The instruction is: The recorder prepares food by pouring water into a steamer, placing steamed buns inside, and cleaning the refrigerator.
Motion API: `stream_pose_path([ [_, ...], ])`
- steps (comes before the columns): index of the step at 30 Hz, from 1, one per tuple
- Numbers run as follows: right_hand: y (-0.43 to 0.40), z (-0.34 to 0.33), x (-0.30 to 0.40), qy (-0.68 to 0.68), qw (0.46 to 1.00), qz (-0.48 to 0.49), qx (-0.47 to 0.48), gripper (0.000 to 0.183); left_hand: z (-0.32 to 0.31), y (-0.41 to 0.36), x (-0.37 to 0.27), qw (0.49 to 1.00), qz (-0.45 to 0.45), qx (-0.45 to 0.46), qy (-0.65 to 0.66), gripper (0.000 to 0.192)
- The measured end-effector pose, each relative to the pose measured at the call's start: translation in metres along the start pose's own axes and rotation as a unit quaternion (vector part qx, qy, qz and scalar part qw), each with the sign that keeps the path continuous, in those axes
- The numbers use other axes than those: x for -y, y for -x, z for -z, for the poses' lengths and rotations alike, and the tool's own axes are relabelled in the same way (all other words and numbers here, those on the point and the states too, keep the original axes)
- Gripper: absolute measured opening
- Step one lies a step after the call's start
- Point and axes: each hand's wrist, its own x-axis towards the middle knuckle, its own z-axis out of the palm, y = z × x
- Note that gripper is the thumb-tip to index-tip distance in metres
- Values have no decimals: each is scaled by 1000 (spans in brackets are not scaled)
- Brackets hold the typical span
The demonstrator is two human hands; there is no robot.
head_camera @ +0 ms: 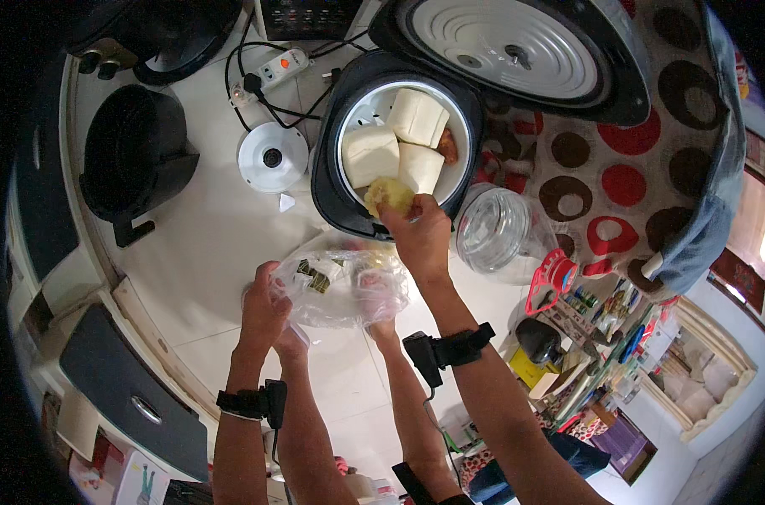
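Note:
My right hand (420,237) grips a yellowish, rough-surfaced piece of food (387,194) at the near rim of an opened rice cooker (332,189). Inside the cooker's white steaming tray lie several pale steamed buns (371,156), with a brown food piece (447,146) at the right. The cooker's lid (502,47) is tipped back. My left hand (267,309) holds the left edge of a clear plastic bag (341,290). Through the bag show green-and-white patterned wrapping and something pinkish; what these are I cannot tell.
A black air-fryer basket (136,154), a white kettle base (273,157) and a power strip (281,68) with cables lie on the left. A large clear plastic jug (502,233) with a red handle stands right of the cooker, beside a dotted cloth (622,158). My legs and feet are below.

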Motion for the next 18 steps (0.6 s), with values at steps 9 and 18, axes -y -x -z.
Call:
stream_pose_path([
  [9, 2, -5, -1, 13, 999, 38, -37, 42, 4, -2, 2, 1000, 3, 19, -9, 58],
  [18, 6, -8, 7, 36, 997, 34, -65, 40, 15, -7, -36, 987, -125, -57, -87, 53],
])
